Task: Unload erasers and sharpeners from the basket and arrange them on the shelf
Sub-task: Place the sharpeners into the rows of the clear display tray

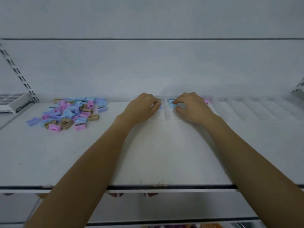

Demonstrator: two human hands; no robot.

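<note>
A loose pile of sharpeners (70,112) in pink, blue, lilac and tan lies on the white shelf (148,153) at the left. My left hand (141,106) rests at the back of the shelf, fingers pinched on a lilac sharpener (160,106) with a tan one just behind it. My right hand (192,107) is beside it, fingertips on a light blue sharpener (171,103). A pink sharpener (206,101) peeks out behind my right hand. Both hands sit over clear divider lanes (166,111). No basket or erasers show.
Clear plastic divider lanes (255,109) run along the shelf's right half. A white box (14,102) stands at the far left beside a slotted upright (18,71). A lower shelf (164,209) with coloured items shows below the front edge.
</note>
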